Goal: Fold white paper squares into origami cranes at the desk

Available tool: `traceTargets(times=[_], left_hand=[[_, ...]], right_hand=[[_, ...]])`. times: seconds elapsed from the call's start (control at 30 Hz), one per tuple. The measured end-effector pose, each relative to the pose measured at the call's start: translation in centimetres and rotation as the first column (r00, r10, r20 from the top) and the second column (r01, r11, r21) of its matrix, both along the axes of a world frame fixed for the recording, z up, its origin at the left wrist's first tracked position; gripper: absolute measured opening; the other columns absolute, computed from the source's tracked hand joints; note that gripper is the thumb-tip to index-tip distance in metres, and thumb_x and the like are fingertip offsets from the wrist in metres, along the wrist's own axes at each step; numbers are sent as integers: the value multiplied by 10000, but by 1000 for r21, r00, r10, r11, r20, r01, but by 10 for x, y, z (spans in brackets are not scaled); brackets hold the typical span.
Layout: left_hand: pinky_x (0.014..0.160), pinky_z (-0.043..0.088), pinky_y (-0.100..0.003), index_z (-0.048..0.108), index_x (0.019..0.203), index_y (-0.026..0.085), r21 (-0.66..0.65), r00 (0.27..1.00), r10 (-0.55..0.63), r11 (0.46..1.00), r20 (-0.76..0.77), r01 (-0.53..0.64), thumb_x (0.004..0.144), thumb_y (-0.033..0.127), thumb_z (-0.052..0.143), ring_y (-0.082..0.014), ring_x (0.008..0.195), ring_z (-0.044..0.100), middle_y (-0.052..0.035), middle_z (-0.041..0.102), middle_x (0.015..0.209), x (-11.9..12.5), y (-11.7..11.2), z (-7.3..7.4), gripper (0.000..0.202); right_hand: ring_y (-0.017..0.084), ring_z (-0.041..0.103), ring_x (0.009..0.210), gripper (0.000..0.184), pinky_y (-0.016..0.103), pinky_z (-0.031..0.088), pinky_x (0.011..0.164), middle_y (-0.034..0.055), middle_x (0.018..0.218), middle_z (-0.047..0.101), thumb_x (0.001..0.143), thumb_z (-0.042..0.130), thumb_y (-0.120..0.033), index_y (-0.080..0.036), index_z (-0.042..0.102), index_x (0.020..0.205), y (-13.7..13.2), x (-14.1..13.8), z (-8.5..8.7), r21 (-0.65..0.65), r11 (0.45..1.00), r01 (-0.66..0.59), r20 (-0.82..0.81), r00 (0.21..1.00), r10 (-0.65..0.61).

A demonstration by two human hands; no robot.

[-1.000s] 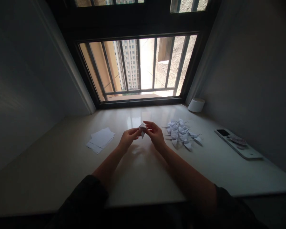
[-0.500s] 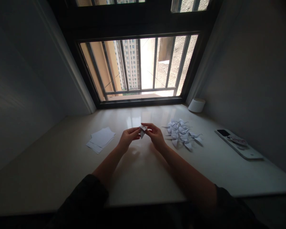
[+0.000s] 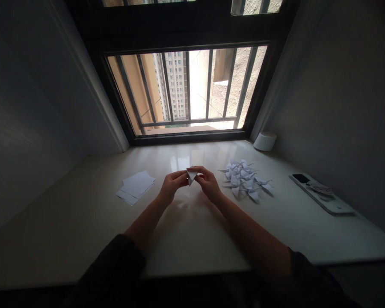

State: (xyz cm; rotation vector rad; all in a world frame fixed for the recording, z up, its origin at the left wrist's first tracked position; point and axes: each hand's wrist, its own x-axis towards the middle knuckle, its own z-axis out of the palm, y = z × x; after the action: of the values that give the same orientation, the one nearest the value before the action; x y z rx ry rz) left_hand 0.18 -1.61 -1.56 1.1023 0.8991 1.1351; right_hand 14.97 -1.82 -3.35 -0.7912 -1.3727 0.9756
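Between my two hands, above the white sill, is a small folded piece of white paper (image 3: 191,175) with a point facing down. My left hand (image 3: 170,186) pinches its left side, with the thumb and fingers closed on it. My right hand (image 3: 209,183) grips the right side, its index finger across the top edge. The fingers partly cover the folds. To the right of my right hand lies a pile of folded white paper cranes (image 3: 244,177). Several loose white paper sheets (image 3: 137,186) lie stacked unevenly to the left of my left hand.
A phone (image 3: 324,194) in a pale case lies on the sill (image 3: 192,239) at the right. A white round object (image 3: 265,141) stands in the back right corner by the window frame (image 3: 189,137). Walls rise on both sides, and the sill's front edge is near my forearms.
The small folded paper has changed shape in my fingers: its top part now shows a triangular face pointing down. Both hands stay in nearly the same place.
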Motion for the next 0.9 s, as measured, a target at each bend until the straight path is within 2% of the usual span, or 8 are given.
traceTargets(times=[0.33, 0.43, 0.6, 0.9], left_hand=[[798, 480, -346, 715, 924, 131, 39, 1000, -8, 999, -19, 8, 678, 353, 717, -177, 761, 624, -77, 703, 820, -1, -1, -2, 332], [800, 481, -341, 713, 920, 136, 34, 1000, -6, 999, -3, 6, 680, 352, 714, -167, 754, 618, -67, 697, 810, -1, 0, -3, 323], [801, 482, -350, 715, 898, 135, 23, 999, 35, 999, 8, -35, 646, 377, 731, -173, 752, 619, -63, 690, 798, -1, 1, -2, 349], [783, 486, -356, 714, 892, 129, 79, 997, 71, 995, -43, -68, 619, 409, 743, -171, 719, 615, -63, 691, 782, -1, 1, 1, 393]], right_hand=[[219, 585, 961, 238, 340, 457, 792, 34, 1045, 665, 773, 602, -318, -275, 697, 987, 2, 1, -3, -44, 997, -56, 11, 998, 57], [216, 584, 934, 260, 334, 465, 770, 46, 1046, 665, 727, 659, -349, -264, 702, 970, 2, 2, -2, -41, 999, -6, -6, 1000, 6], [193, 590, 802, 307, 326, 474, 720, 46, 879, 683, 636, 735, -386, -238, 716, 904, 3, 4, 1, -121, 990, 72, -47, 996, -78], [169, 615, 673, 305, 329, 472, 701, 27, 749, 694, 591, 770, -363, -220, 734, 858, 6, 10, 0, -200, 979, -42, -107, 994, 20]])
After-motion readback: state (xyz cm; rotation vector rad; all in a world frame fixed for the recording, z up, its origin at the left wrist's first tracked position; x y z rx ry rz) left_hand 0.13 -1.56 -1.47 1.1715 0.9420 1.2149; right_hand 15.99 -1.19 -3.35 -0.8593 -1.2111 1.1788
